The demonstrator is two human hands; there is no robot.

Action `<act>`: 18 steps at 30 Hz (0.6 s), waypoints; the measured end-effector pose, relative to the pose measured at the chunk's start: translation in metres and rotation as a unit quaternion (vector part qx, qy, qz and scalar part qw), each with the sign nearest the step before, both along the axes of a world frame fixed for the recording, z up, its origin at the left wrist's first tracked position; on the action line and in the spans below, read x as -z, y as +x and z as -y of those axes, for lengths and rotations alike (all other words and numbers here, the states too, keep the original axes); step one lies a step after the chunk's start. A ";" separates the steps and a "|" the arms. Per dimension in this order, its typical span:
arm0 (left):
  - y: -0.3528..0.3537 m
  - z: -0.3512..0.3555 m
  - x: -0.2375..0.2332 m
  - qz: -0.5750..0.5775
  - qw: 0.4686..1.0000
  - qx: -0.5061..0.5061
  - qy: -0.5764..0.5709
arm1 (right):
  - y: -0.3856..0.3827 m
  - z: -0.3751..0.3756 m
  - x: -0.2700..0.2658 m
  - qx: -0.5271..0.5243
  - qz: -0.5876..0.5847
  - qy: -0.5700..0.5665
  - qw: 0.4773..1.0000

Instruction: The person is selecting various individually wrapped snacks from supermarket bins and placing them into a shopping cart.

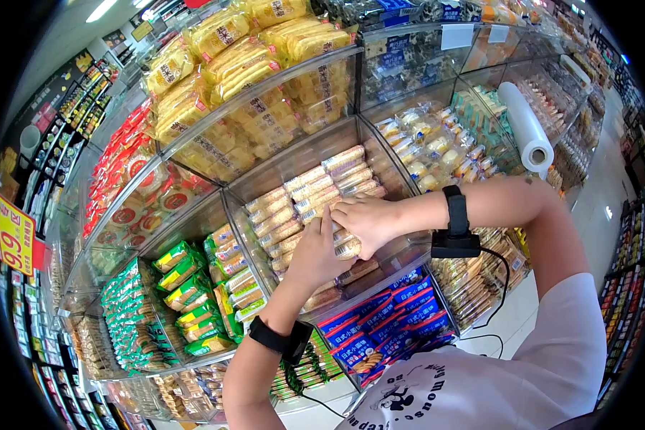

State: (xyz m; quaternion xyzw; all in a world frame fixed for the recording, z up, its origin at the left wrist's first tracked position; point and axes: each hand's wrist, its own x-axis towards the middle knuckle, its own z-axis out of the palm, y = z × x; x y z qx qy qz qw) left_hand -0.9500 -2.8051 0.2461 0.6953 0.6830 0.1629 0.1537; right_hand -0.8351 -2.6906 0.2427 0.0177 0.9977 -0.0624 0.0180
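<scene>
**Both hands in the middle bin, on the tan packets**

Far to the left of the middle bin (398,266), a yellow price sign (14,233). Just beyond the bin's left wall, green packets (186,279). Inside the bin, tan packets (315,190) stacked in rows, long axes running from lower left up to upper right, straight ahead of both hands and partly beneath them.

Next, the left hand (315,254), reaching up from below the bin's front edge. Wrist bent back, palm laid on the stack, fingers (326,218) stretched out and loose, gripping nothing, tips touching the other hand.

Beside it, the right hand (369,222), coming in sideways from the right of the bin. Forearm about level, knuckles outward, curled shut over the tan packets of the front row, and the nearer of the two to that row.

A black band (455,215) on the right wrist, another on the left.

Below the bin, blue packets (380,322). Well to the right and above, a white roll of bags (527,129).
</scene>
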 end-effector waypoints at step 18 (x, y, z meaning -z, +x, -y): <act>-0.023 0.054 -0.033 0.004 0.972 -0.157 0.174 | -0.014 -0.021 0.128 0.279 0.349 -0.330 0.832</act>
